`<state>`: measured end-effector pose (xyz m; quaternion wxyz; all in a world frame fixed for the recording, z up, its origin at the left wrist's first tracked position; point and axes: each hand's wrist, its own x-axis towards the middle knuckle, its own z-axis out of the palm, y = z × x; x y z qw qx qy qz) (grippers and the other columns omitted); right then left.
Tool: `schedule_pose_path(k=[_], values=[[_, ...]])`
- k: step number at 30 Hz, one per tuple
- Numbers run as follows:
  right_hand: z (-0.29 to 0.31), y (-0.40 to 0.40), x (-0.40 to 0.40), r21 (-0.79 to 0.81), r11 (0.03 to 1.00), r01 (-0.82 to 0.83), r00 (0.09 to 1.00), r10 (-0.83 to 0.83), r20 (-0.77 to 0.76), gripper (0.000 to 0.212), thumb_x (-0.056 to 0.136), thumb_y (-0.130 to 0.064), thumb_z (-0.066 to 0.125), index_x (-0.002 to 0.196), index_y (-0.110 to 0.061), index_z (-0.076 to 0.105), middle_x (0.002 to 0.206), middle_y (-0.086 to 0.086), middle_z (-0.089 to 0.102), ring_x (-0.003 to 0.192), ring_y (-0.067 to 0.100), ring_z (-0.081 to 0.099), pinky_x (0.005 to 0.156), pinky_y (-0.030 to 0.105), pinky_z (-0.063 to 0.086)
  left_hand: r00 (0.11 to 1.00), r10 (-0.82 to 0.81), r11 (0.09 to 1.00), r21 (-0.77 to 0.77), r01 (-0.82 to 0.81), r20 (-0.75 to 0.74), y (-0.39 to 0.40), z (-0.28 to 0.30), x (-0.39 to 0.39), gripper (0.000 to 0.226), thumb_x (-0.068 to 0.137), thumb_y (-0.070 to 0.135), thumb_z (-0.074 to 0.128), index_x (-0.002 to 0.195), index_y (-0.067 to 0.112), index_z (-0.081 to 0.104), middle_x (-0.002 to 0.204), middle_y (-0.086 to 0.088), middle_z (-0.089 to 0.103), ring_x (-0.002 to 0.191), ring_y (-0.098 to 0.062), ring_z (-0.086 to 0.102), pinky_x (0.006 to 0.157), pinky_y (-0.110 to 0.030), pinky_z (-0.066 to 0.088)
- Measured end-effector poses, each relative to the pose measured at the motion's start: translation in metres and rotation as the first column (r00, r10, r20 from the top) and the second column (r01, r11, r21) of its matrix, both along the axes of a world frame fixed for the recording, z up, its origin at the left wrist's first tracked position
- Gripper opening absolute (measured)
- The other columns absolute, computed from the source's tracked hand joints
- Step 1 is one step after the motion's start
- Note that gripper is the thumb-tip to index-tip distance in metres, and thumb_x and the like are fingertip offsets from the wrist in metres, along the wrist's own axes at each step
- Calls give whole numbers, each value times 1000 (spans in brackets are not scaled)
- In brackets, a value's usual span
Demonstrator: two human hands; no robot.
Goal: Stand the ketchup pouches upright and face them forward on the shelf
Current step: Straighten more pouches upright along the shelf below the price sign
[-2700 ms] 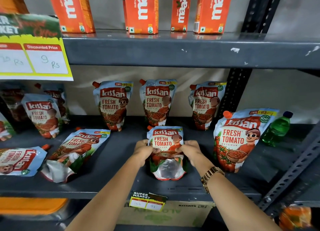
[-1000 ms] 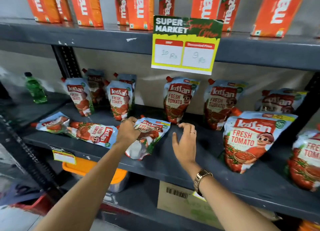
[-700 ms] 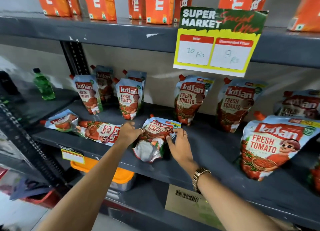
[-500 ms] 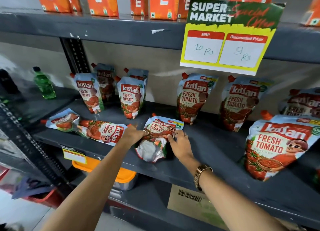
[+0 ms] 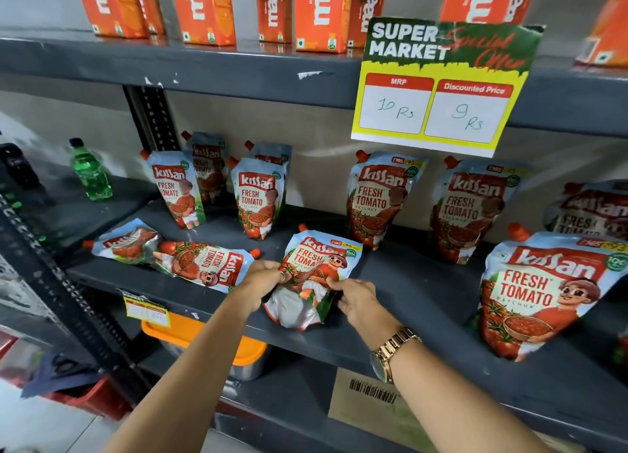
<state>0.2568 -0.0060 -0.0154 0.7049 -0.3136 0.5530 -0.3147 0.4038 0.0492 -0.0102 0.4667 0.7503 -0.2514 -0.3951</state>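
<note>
Left hand [image 5: 263,277] and right hand [image 5: 356,301] pinching a leaning Kissan ketchup pouch [image 5: 314,277] at the shelf's front edge [image 5: 407,360], bare shelf space to its right, two pouches lying flat [image 5: 176,257] to its left

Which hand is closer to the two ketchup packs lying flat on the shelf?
The left hand. It grips the left side of the held pouch, right beside the nearer flat pouch. The right hand sits on the far side, so it would have to cross over.

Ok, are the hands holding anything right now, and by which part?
Yes: the blue-and-red foil ketchup pouch lying at the shelf front. The left hand and right hand grip its two side edges, near the lower half.
</note>
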Motion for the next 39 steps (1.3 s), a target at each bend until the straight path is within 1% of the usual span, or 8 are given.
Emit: schedule_pose_path(k=[3, 6, 8, 11, 21, 28, 35, 39], values=[[0, 4, 2, -25, 998, 51, 998, -50, 35, 38, 72, 12, 68, 104, 0, 50, 120, 19, 60, 116, 29, 54, 102, 36, 39, 1000, 5, 998, -64, -4, 22, 7, 2, -4, 30, 86, -7, 55, 115, -7, 59, 107, -13, 63, 94, -19, 55, 69, -19, 45], [4, 6, 1, -97, 992, 83, 995, -76, 67, 28, 71, 12, 69, 77, -8, 51, 105, 11, 63, 106, 21, 56, 97, 30, 39, 998, 36, 992, -124, -29, 58, 11, 8, -8, 33, 86, -7, 56, 119, -5, 58, 109, -8, 61, 98, -16, 54, 62, -9, 44], [10, 6, 0, -186, 979, 83, 994, -69, 82, 27, 72, 14, 68, 70, -10, 55, 98, 11, 63, 95, 18, 57, 83, 18, 45, 997, 52, 983, -178, -40, 64, 12, 11, -11, 32, 86, -8, 55, 117, -4, 59, 120, -16, 63, 102, -19, 56, 78, -20, 46], [19, 6, -2, -386, 922, 38, 999, -23, 44, 24, 73, 17, 64, 91, 1, 65, 101, 15, 67, 75, 12, 60, 54, 7, 48, 996, 89, 965, -251, -80, 27, 8, 14, -13, 36, 83, -12, 56, 117, -1, 60, 123, -19, 63, 100, -16, 56, 86, -26, 46], [15, 14, -15, -618, 784, -57, 983, -65, -173, 40, 73, 15, 63, 99, -14, 51, 98, 6, 62, 97, 21, 62, 90, 41, 54, 984, 120, 934, -321, -156, -128, 2, 2, -22, 48, 76, -26, 50, 119, -5, 51, 126, -24, 59, 101, -20, 53, 72, -26, 48], [17, 33, -19, -718, 696, -19, 965, -174, -194, 44, 75, 10, 65, 110, -12, 48, 102, 0, 54, 93, 12, 54, 66, 10, 49, 990, 99, 942, -312, -126, -98, 3, 3, -23, 53, 77, -24, 52, 126, -3, 48, 130, -20, 57, 120, -30, 53, 96, -41, 47], [19, 48, -16, -861, 471, -193, 917, -226, -329, 24, 80, -6, 63, 97, -15, 47, 100, 7, 58, 86, 20, 57, 78, 37, 54, 947, 288, 868, -378, -322, -146, 18, 9, -10, 40, 79, -24, 47, 116, -10, 54, 111, -25, 60, 84, -23, 59, 49, -9, 52], [19, 54, -6, -872, 401, -281, 925, -129, -357, 32, 86, -11, 57, 117, -9, 51, 111, 11, 61, 97, 22, 60, 83, 39, 55, 878, 463, 804, -359, -474, -122, 35, 13, 6, 34, 81, -20, 47, 111, -8, 58, 96, -13, 63, 64, -11, 56, 70, -26, 55]])
